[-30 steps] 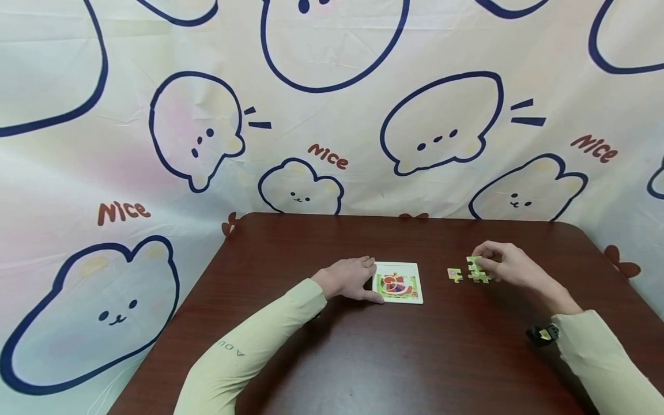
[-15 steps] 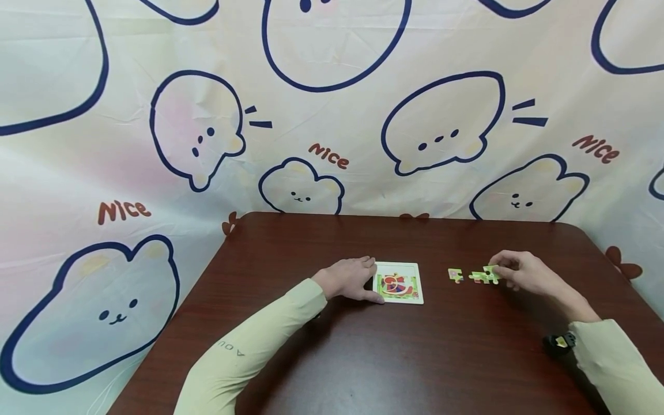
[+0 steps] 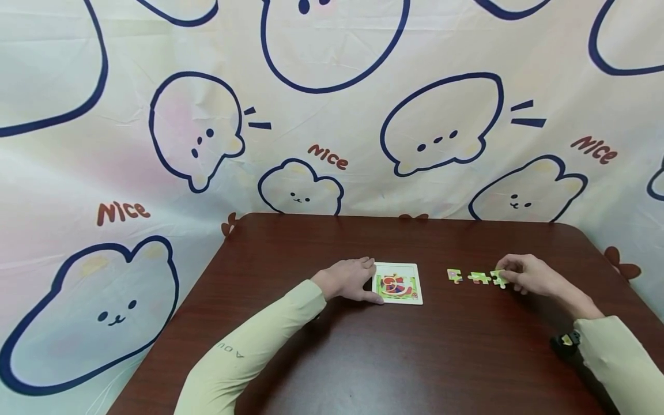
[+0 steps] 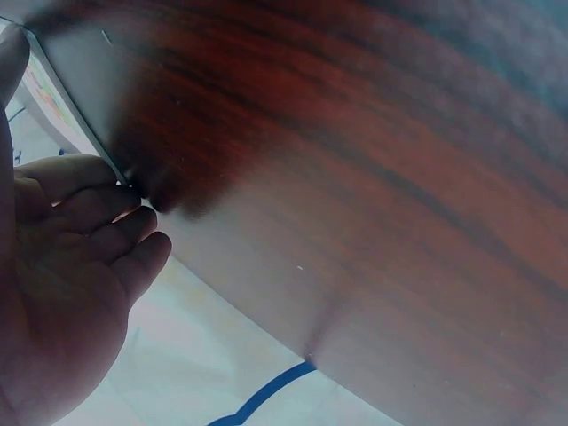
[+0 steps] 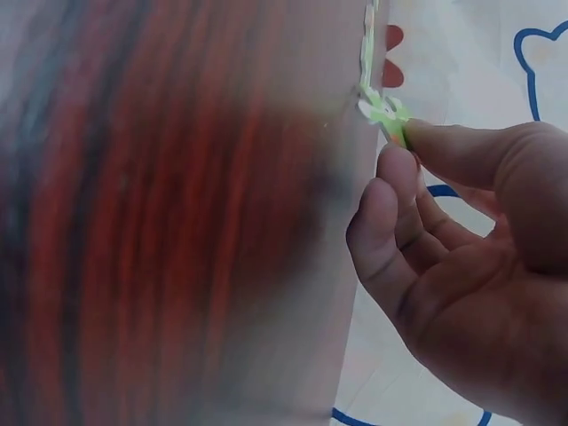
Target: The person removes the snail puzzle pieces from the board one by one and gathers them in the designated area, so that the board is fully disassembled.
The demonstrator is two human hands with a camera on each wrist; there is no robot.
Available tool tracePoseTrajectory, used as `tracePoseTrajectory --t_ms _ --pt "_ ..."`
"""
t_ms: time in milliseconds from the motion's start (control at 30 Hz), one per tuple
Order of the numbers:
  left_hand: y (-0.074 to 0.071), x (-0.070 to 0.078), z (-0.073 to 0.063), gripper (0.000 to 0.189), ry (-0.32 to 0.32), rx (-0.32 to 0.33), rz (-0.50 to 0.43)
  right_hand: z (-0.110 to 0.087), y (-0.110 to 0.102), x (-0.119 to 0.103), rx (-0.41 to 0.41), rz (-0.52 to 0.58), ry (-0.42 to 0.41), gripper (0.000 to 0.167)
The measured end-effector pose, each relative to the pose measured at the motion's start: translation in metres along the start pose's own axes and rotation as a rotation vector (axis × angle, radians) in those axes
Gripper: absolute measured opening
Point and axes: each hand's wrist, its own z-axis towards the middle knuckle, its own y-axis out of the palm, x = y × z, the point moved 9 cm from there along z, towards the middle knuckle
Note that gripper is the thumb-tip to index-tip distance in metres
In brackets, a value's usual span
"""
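Observation:
A square white-bordered puzzle board (image 3: 397,267) with a red picture lies on the brown table. My left hand (image 3: 349,278) rests along the board's left edge, thumb at the near corner and fingers by the far one. In the left wrist view, the relaxed fingers (image 4: 124,235) touch the board's edge. To the right, my right hand (image 3: 531,276) pinches a green jigsaw piece (image 3: 498,279) between thumb and fingers, right beside another green jigsaw piece (image 3: 479,278). The pinched piece shows at the thumb tip in the right wrist view.
A third jigsaw piece (image 3: 454,275) lies between the board and the two green ones. The table (image 3: 384,357) reaches back to a cloth (image 3: 363,127) printed with cartoon outlines.
My right hand has moved right and slightly nearer with the pinched piece, from above the middle piece to its right side. The left hand and the board stay put.

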Motion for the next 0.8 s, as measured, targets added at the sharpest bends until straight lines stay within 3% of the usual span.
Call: tracePoseTrajectory --t_ms 800 --pt "0.0 0.0 0.0 0.099 0.009 0.007 -0.002 0.01 0.004 0.001 -0.116 -0.102 0.035 0.004"
